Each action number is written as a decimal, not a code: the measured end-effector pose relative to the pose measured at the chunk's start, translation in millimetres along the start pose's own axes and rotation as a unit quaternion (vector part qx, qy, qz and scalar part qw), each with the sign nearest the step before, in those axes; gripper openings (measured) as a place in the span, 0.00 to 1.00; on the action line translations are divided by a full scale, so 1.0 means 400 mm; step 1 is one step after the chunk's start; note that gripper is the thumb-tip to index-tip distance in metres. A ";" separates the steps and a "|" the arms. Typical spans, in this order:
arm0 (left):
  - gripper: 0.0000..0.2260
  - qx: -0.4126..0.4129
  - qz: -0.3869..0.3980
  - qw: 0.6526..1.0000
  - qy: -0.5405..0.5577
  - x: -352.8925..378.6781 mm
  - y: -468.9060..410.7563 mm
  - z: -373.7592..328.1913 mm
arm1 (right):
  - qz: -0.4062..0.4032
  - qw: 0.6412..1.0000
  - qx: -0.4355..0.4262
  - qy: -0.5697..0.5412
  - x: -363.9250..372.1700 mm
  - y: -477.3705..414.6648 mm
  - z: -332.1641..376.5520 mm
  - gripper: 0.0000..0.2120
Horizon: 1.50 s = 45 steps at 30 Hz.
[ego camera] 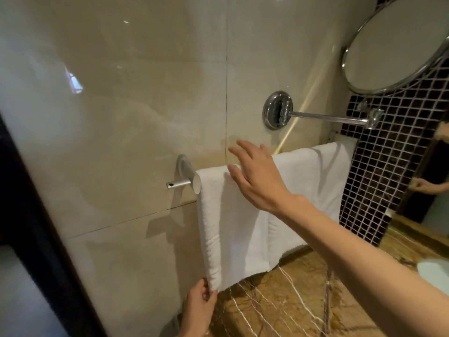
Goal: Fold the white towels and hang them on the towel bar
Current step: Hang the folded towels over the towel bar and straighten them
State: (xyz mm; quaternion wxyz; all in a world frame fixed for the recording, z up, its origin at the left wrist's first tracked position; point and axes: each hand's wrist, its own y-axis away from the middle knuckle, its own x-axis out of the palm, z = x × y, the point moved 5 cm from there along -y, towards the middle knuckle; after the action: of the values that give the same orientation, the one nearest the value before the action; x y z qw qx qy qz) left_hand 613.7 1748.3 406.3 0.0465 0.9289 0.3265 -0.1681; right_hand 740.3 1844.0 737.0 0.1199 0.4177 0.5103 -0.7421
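Observation:
Two folded white towels hang side by side over the towel bar [181,183] on the beige wall. The nearer towel [233,229] hangs at the bar's left end, the farther towel [323,181] to its right. My left hand [200,302] pinches the bottom left corner of the nearer towel. My right hand [257,173] lies with straight spread fingers at the top of the nearer towel, over the bar; whether it touches the cloth is unclear.
A round chrome mirror [398,42] on a swing arm [328,116] juts from the wall above the towels. A brown marble counter [303,300] lies below, with a white basin [435,271] at right. Dark mosaic tiles [379,171] and a wall mirror stand at right.

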 end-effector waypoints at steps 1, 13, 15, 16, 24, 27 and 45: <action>0.12 0.004 -0.002 1.000 -0.007 -0.002 0.000 -0.001 | 0.052 0.999 0.000 0.016 0.011 -0.018 -0.005 0.19; 0.14 0.012 0.040 0.999 0.032 -0.031 0.000 -0.075 | 0.092 0.994 -0.005 0.055 0.052 -0.026 -0.028 0.19; 0.23 0.017 0.045 0.998 0.034 -0.057 0.007 -0.108 | 0.100 0.994 -0.001 0.050 0.053 -0.028 -0.030 0.19; 0.27 0.019 0.052 0.998 0.031 -0.069 0.009 -0.123 | 0.104 0.993 0.000 0.049 0.053 -0.029 -0.031 0.19; 0.13 0.148 -0.133 0.971 0.135 -0.319 -0.008 -0.375 | 0.129 0.991 0.005 0.031 0.054 -0.031 -0.038 0.19; 0.14 0.196 -0.180 0.950 0.163 -0.397 -0.010 -0.495 | 0.131 0.991 -0.010 0.017 0.041 -0.037 -0.026 0.19; 0.15 0.341 0.070 0.784 -0.513 -0.219 -0.096 -0.870 | 0.203 0.977 -0.008 0.056 -0.017 -0.004 -0.070 0.18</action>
State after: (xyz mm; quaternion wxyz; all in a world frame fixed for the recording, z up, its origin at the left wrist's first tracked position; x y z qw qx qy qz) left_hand 623.9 1794.7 764.0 -0.1006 0.6811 0.1096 -0.7169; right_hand 757.5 1867.2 739.7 0.2432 0.5526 0.4266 -0.6735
